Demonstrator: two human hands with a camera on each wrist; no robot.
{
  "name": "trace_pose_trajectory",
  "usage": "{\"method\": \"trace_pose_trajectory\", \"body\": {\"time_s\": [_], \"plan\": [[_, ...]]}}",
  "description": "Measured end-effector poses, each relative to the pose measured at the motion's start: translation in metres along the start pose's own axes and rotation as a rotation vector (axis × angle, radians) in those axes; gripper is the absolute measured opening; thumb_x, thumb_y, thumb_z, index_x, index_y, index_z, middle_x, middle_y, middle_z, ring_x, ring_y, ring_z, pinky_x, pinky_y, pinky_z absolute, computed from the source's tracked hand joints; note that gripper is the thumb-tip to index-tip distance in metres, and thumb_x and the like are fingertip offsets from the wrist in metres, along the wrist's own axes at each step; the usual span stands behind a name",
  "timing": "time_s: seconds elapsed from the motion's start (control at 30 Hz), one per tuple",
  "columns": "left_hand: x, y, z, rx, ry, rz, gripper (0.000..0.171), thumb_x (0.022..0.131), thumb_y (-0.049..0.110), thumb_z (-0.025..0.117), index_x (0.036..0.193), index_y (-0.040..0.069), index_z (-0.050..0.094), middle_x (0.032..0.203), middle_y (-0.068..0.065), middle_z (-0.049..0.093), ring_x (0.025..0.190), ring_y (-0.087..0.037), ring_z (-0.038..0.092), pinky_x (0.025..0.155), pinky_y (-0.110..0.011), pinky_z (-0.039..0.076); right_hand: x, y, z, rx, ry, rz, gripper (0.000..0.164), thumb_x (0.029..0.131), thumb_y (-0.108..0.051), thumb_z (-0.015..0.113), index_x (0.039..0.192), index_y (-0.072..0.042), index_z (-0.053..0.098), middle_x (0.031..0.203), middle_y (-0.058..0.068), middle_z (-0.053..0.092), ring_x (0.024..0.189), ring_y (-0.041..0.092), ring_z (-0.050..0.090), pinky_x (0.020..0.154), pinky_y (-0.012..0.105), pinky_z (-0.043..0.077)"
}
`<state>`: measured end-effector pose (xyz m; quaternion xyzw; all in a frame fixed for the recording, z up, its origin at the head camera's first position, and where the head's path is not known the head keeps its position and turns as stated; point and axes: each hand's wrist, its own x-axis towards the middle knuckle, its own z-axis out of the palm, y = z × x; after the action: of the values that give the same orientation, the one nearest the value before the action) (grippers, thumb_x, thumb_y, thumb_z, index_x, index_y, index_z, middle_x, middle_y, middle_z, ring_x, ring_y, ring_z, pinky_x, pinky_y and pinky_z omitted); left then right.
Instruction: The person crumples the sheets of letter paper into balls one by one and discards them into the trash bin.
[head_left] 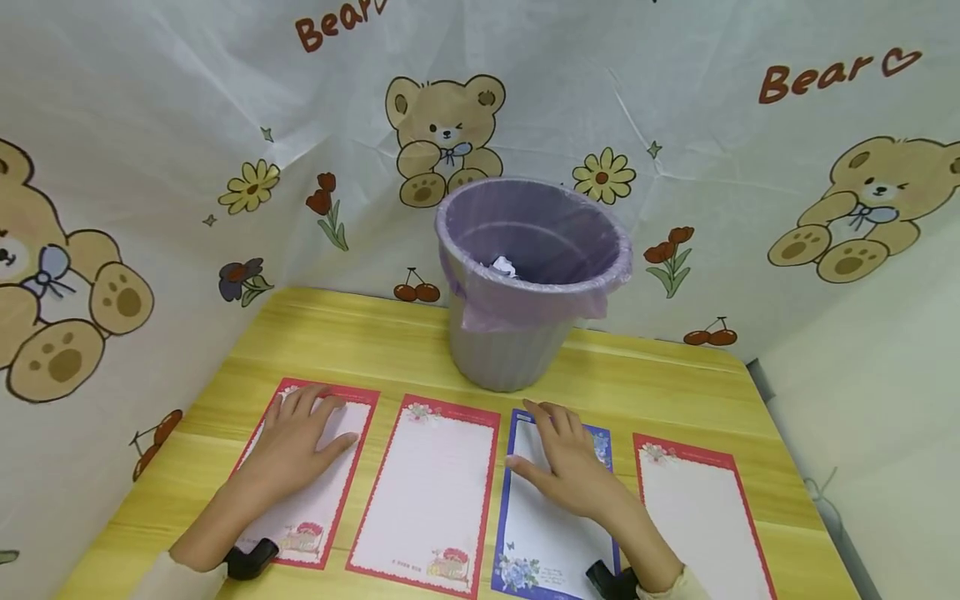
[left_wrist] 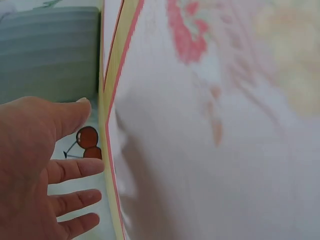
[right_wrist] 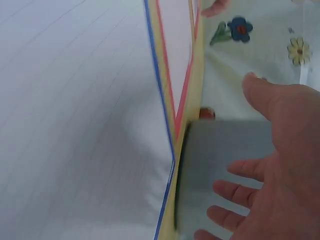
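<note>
My left hand [head_left: 292,446] is over the leftmost red-bordered sheet of stationery [head_left: 262,517], fingers spread towards its top edge. Over the blue-bordered sheet [head_left: 540,533], my right hand [head_left: 573,467] has its thumb held out to the left. Neither hand holds anything. In the left wrist view the fingers of the left hand [left_wrist: 30,165] point at the paper with gaps between them. The right wrist view has the right hand [right_wrist: 280,165] in a similar pose, fingertips near the sheet. Whether the fingertips touch the paper, I cannot tell.
Two more red-bordered sheets lie on the yellow wood-grain table: one between the hands [head_left: 427,483], one at the far right [head_left: 697,517]. A grey bin [head_left: 502,358] with a purple liner [head_left: 517,308] stands behind, crumpled white paper [head_left: 502,267] inside. Bear-print cloth [head_left: 540,108] hangs behind.
</note>
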<state>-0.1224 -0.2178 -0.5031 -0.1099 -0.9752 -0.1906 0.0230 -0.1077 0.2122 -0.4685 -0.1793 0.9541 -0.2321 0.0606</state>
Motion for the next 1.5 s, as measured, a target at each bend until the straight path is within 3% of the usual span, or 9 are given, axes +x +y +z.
{"method": "trace_pose_trajectory", "body": {"time_s": [0.13,0.23,0.43,0.57,0.67,0.73,1.0,1.27,1.5], "plan": [[-0.007,-0.007,-0.002,-0.005,0.023,-0.023,0.054,0.094,0.043,0.082,0.135,0.011,0.068,0.147,-0.023,0.058,0.139,-0.048,0.046,0.106,-0.072,0.031,0.017,-0.025,0.009,-0.055,-0.043,-0.094,0.084,0.098,-0.060,0.072,0.161,-0.012,0.042,0.156,0.011,0.046,0.147,0.036,0.041,0.123,0.063,0.039],[-0.014,-0.015,-0.006,-0.007,0.032,-0.029,0.048,0.094,0.042,0.083,0.131,0.014,0.070,0.138,-0.020,0.065,0.129,-0.043,0.052,0.095,-0.061,0.030,0.026,-0.043,0.017,-0.084,-0.057,-0.153,0.080,0.097,-0.059,0.075,0.154,-0.010,0.048,0.150,0.010,0.048,0.137,0.032,0.046,0.117,0.052,0.048],[-0.026,-0.039,-0.025,-0.019,-0.046,-0.006,0.052,0.089,0.045,0.087,0.132,0.021,0.071,0.134,-0.013,0.066,0.124,-0.038,0.052,0.092,-0.057,0.035,0.050,-0.083,0.032,-0.054,-0.113,-0.175,0.079,0.098,-0.065,0.070,0.154,-0.015,0.048,0.145,0.005,0.051,0.129,0.023,0.051,0.109,0.044,0.055],[-0.030,-0.049,-0.035,-0.051,-0.076,-0.013,0.061,0.084,0.050,0.090,0.135,0.024,0.071,0.140,-0.014,0.063,0.124,-0.037,0.049,0.094,-0.057,0.039,0.069,-0.108,0.040,-0.031,-0.184,-0.175,0.085,0.096,-0.067,0.070,0.160,-0.018,0.045,0.152,0.005,0.052,0.140,0.023,0.053,0.117,0.045,0.053],[-0.031,-0.052,-0.041,-0.052,-0.090,-0.014,0.068,0.079,0.049,0.094,0.137,0.024,0.070,0.140,-0.013,0.063,0.122,-0.035,0.048,0.093,-0.056,0.041,0.082,-0.124,0.048,-0.018,-0.233,-0.184,0.087,0.096,-0.066,0.072,0.163,-0.019,0.042,0.166,0.007,0.045,0.156,0.027,0.044,0.126,0.047,0.046],[-0.033,-0.056,-0.046,-0.038,-0.111,-0.017,0.075,0.075,0.050,0.096,0.139,0.023,0.069,0.140,-0.014,0.062,0.120,-0.036,0.048,0.092,-0.058,0.043,0.090,-0.132,0.055,-0.038,-0.247,-0.206,0.087,0.096,-0.066,0.072,0.163,-0.020,0.043,0.166,0.007,0.045,0.157,0.026,0.042,0.128,0.045,0.044],[-0.046,-0.077,-0.050,-0.029,-0.192,-0.038,0.098,0.066,0.056,0.098,0.149,0.017,0.062,0.149,-0.026,0.053,0.126,-0.044,0.044,0.095,-0.076,0.048,0.106,-0.154,0.087,-0.150,-0.239,-0.273,0.084,0.096,-0.070,0.069,0.160,-0.021,0.047,0.160,-0.002,0.049,0.152,0.024,0.042,0.128,0.044,0.039],[-0.045,-0.083,-0.047,-0.023,-0.196,-0.054,0.108,0.064,0.058,0.098,0.152,0.012,0.057,0.151,-0.026,0.050,0.124,-0.045,0.046,0.096,-0.078,0.046,0.114,-0.167,0.100,-0.254,-0.203,-0.281,0.092,0.090,-0.077,0.070,0.161,-0.023,0.046,0.164,-0.005,0.044,0.150,0.020,0.038,0.125,0.044,0.036],[-0.042,-0.084,-0.048,-0.014,-0.210,-0.066,0.115,0.060,0.058,0.100,0.153,0.009,0.054,0.153,-0.027,0.049,0.122,-0.048,0.044,0.094,-0.077,0.044,0.123,-0.172,0.105,-0.338,-0.188,-0.249,0.102,0.076,-0.084,0.079,0.154,-0.026,0.050,0.160,-0.007,0.046,0.148,0.019,0.039,0.119,0.044,0.037]]}}
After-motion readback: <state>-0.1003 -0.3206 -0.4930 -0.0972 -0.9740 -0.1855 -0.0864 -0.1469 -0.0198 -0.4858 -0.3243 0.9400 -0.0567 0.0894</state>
